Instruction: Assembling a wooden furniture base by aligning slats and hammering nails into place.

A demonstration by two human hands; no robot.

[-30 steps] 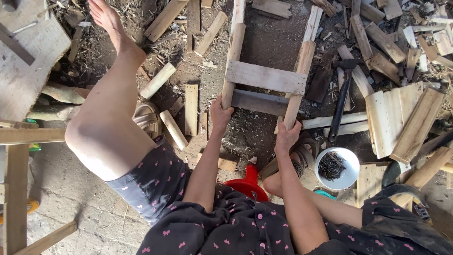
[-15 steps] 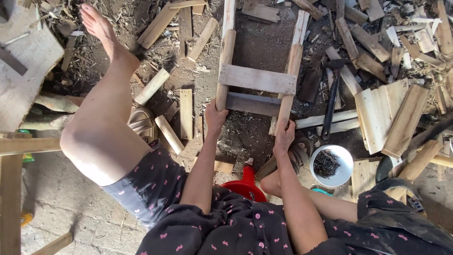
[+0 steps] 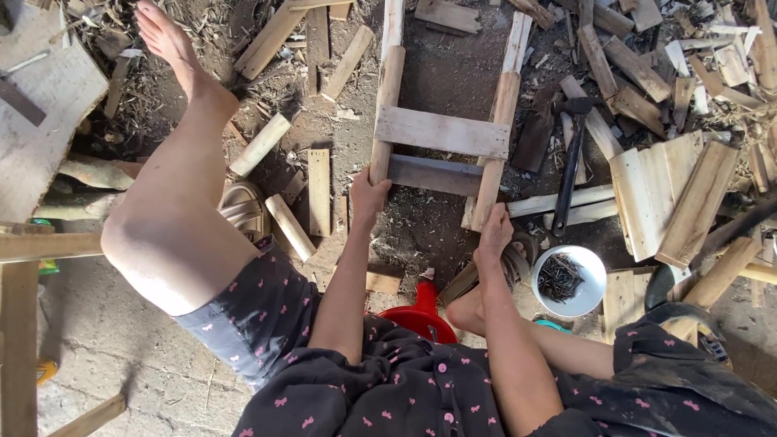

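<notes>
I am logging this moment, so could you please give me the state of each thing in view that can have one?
Frame: flat on the ground, two slats across its rails, gripped at both near ends.
Left hand: closed on the left rail.
Right hand: closed on the right rail.
Bowl: upright, holding nails.
Hammer: lying on the ground, unheld.

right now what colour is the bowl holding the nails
White, seen in the head view: the bowl sits beside the right hand.

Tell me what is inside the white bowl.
The white bowl holds a dark heap of thin nails, with bare white wall showing around it. The nails cover the bottom of the bowl.
</notes>
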